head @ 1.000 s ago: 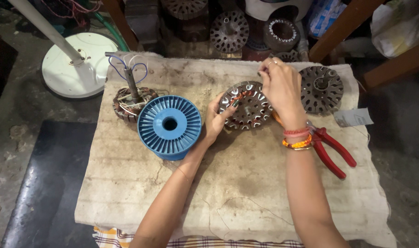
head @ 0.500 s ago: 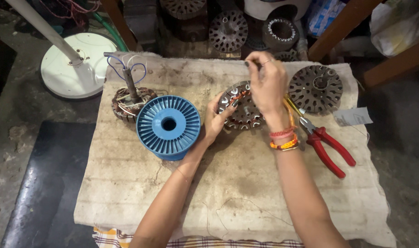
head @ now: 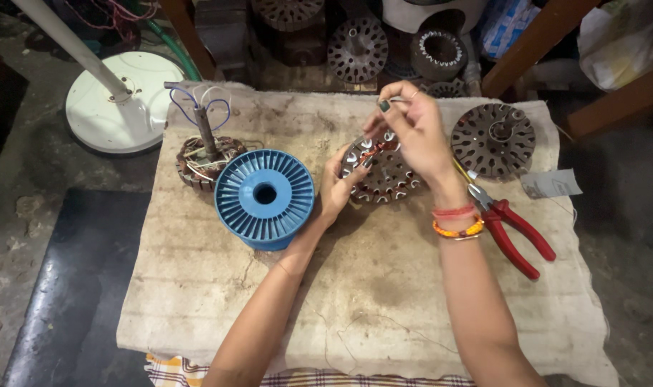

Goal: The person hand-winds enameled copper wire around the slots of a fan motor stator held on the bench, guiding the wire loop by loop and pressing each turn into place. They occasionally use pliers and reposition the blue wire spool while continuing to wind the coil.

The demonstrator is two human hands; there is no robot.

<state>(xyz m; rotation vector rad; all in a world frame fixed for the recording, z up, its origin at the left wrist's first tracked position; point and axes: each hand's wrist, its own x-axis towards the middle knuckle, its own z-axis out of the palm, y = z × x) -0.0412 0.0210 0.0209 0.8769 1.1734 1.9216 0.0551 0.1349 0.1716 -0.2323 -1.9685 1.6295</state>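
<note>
A round slotted stator core [head: 388,175] lies on a worn cloth-covered board [head: 355,287], partly wound with copper wire. My left hand [head: 335,188] grips its left rim. Above the core, my right hand [head: 411,130] pinches a thin strand of copper wire between thumb and fingers; bangles circle that wrist. A blue plastic spool [head: 265,197] stands just left of my left hand.
A wound stator with a shaft and looped wires [head: 206,154] sits left of the spool. A second bare core [head: 493,139] and red-handled pliers [head: 511,231] lie to the right. A white fan base [head: 122,100] and more cores stand beyond the board.
My right hand has moved left and up off the core, drawing the wire with it. My left hand keeps its hold on the core.
</note>
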